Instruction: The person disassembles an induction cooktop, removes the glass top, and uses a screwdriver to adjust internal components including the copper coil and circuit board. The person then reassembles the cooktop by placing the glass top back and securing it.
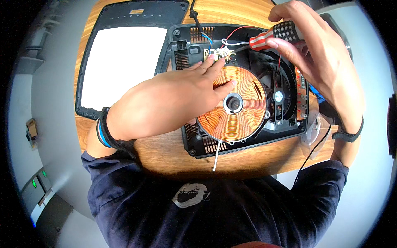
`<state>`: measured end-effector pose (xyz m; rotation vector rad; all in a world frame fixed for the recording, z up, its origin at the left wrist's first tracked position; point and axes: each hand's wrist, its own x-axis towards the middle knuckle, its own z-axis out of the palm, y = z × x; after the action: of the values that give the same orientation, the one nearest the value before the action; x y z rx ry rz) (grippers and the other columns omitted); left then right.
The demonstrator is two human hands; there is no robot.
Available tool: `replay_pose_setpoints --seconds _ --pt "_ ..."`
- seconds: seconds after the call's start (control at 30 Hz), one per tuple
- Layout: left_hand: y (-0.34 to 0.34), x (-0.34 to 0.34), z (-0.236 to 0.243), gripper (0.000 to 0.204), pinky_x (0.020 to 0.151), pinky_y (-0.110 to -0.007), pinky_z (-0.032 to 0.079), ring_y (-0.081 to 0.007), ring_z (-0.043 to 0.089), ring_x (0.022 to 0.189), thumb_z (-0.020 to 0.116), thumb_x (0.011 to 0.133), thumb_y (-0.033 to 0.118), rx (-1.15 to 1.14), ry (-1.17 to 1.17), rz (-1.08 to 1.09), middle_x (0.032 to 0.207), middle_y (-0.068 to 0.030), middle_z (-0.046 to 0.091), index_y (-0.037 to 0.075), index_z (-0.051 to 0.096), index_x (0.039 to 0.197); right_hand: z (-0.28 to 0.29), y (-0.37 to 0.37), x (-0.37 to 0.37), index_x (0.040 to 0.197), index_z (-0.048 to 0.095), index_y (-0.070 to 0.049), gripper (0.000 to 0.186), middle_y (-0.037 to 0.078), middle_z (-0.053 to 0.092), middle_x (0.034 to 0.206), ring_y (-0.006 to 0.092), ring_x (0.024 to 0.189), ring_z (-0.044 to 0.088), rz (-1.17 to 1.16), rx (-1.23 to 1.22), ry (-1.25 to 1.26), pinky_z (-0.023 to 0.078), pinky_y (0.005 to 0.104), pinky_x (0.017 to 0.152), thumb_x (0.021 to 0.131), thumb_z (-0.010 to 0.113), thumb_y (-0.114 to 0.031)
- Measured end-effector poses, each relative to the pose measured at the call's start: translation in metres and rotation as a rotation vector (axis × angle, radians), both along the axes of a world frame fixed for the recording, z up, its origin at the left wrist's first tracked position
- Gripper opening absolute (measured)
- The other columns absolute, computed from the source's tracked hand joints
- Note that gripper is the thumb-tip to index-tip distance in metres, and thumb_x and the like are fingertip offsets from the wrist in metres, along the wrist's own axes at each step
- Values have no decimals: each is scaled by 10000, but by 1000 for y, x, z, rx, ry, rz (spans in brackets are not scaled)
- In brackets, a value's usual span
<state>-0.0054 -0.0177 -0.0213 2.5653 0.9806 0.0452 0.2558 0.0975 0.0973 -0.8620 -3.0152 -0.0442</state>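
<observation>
My left hand point(182, 95) lies spread over an opened black appliance housing point(269, 136), its fingers on the copper coil point(244, 118) and the edge of a small circuit board point(227, 53) behind it. In my right hand point(316, 62) is a screwdriver point(262, 40) with a flag-patterned handle. Its shaft points toward the circuit board; the tip is too small to make out. A black fan point(279, 84) and a display board point(302, 101) sit to the right of the coil, and thin wires run about the board.
A detached black-framed white top panel point(120, 58) lies at the left on the wooden table point(159, 161). A black power cord point(193, 13) enters the housing from the back. A clear plastic bag point(314, 136) and a dark cable point(310, 155) lie at the right.
</observation>
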Motion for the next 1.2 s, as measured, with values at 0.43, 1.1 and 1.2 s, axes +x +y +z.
replay_pose_setpoints --seconds 0.43,1.1,1.2 --pt "6 1 -5 1088 1316 -502 472 -517 382 1662 983 748 69 39 -5 -26 1776 -361 365 2 462 1701 -2 6 0 1240 633 15 416 157 694 1142 291 1028 781 -36 -154 80 634 384 832 1027 841 -277" --pt "5 0 -7 1105 1337 -499 448 -513 389 1658 987 728 81 38 -45 -12 1788 -354 350 9 468 1701 11 7 -6 1231 624 14 358 160 613 1152 319 890 739 29 -105 -45 614 421 786 1069 801 -252" --pt "4 -1 -11 1110 1340 -499 445 -513 385 1661 987 733 88 58 -45 -12 1793 -354 342 18 461 1708 21 0 -17 1239 611 11 372 177 595 1225 330 921 748 -18 -150 -90 617 426 814 1064 807 -251"
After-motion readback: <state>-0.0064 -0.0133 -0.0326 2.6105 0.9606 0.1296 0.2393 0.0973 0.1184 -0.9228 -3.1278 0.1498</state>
